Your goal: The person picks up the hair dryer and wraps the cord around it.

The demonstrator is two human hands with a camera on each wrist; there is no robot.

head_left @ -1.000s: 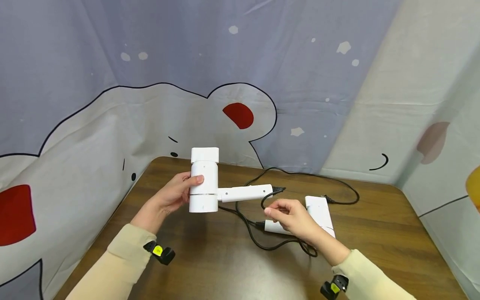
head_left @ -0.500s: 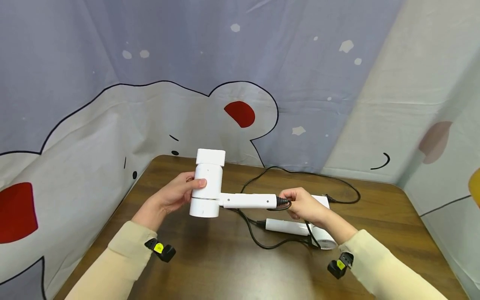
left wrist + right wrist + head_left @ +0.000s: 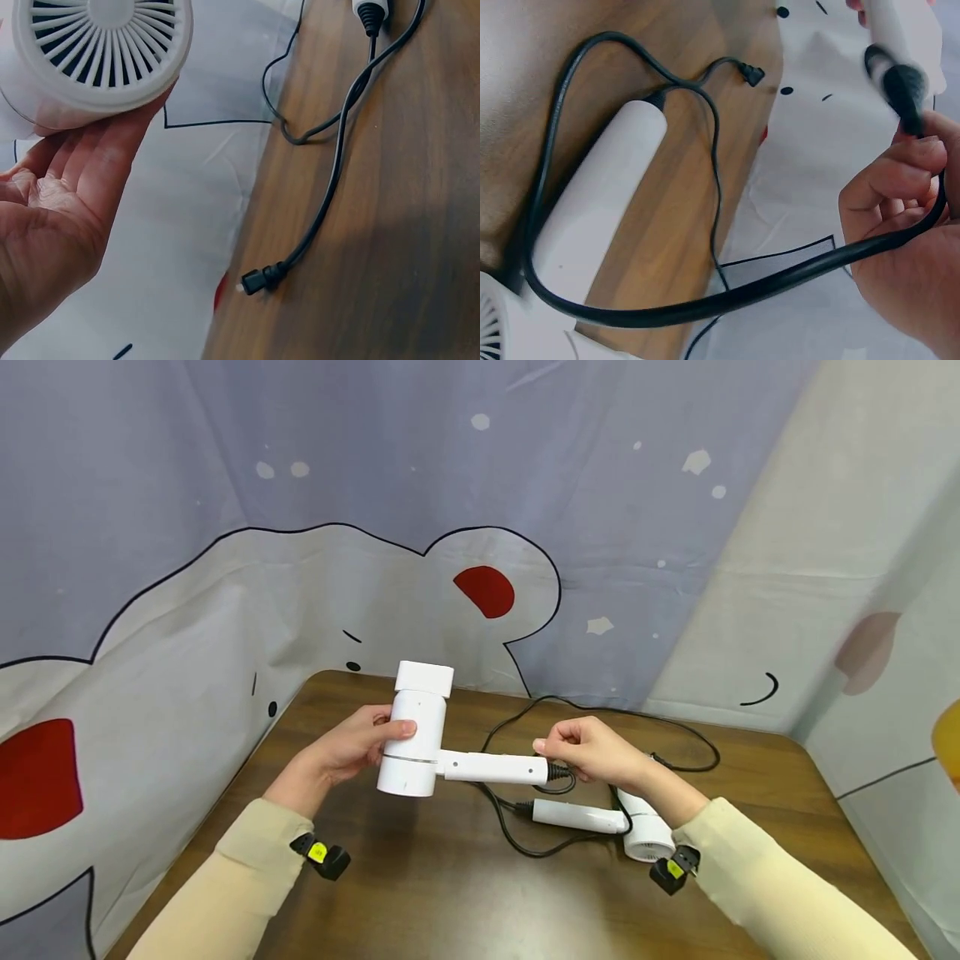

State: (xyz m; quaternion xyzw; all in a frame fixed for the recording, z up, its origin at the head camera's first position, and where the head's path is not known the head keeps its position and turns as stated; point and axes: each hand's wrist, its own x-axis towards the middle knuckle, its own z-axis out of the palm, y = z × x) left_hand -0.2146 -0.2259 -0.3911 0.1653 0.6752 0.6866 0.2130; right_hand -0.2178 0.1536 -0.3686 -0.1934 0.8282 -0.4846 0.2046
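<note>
A white hair dryer (image 3: pixel 431 714) is held up over the table by my left hand (image 3: pixel 341 747), which grips its barrel with the thumb across the front. Its handle points to the right. In the left wrist view the round vent grille (image 3: pixel 112 49) of this dryer shows above the palm. My right hand (image 3: pixel 600 753) is beside the handle's end and pinches the black cord (image 3: pixel 780 281) close to the ribbed sleeve. From there the cord curves away in a wide loop. A second white hair dryer (image 3: pixel 577 816) lies on the table below the right forearm, partly covered by it.
A black plug (image 3: pixel 262 279) lies near the table's edge on a cord. More black cord (image 3: pixel 615 706) runs in a loop across the back of the wooden table (image 3: pixel 450 902). Behind it hangs a printed curtain (image 3: pixel 360 452).
The held dryer has shifted slightly right and tilted, its handle end lower. My right hand has moved up and right to the handle's end, bringing the cord. More of the second dryer shows.
</note>
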